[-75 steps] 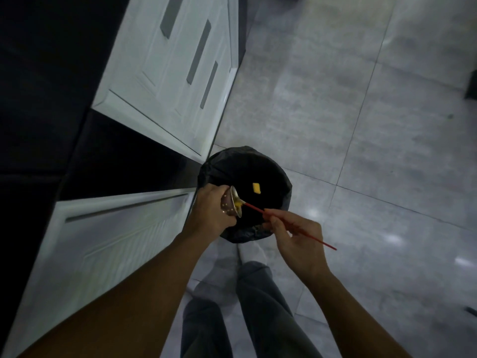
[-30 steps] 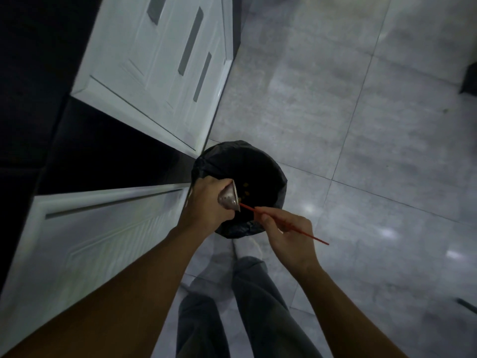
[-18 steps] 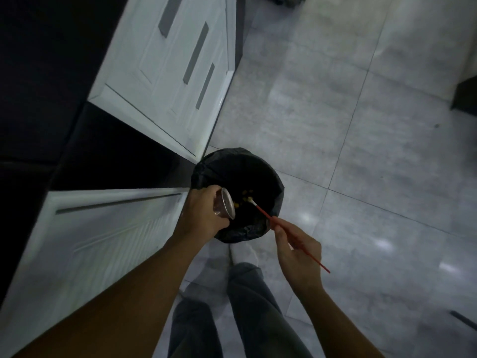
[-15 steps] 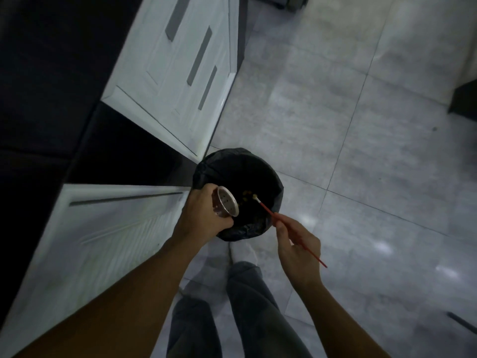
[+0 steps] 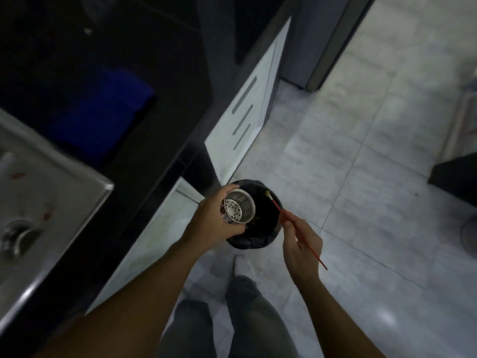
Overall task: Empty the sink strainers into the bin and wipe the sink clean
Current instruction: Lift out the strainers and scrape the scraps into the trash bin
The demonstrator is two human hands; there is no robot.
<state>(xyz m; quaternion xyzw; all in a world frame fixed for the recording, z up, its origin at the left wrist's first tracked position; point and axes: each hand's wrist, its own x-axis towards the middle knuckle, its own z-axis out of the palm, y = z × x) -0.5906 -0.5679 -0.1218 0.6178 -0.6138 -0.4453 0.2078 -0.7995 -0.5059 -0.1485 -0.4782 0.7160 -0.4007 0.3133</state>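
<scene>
My left hand [image 5: 215, 218] grips a perforated steel sink strainer [image 5: 238, 210], mouth turned up toward me; its inside looks bare. It hovers over the left rim of a small bin lined with a black bag [image 5: 258, 241] on the floor. My right hand [image 5: 302, 241] pinches a thin red stick [image 5: 296, 233] whose pale tip points over the bin's far rim. Small yellow scraps lie inside the bin. At the far left is the steel sink [image 5: 59, 182] with red smears and its drain opening [image 5: 18, 233].
White cabinet doors [image 5: 247, 120] hang open to the left of and behind the bin. A dark countertop [image 5: 165, 125] runs along the left, with a blue object [image 5: 103, 112] on it. Grey tiled floor [image 5: 361, 151] spreads right. My legs are below.
My left hand has turned the strainer from tipped sideways into the bin to mouth-up. The stick has pulled out of the strainer. My view has swung left, bringing the sink into sight.
</scene>
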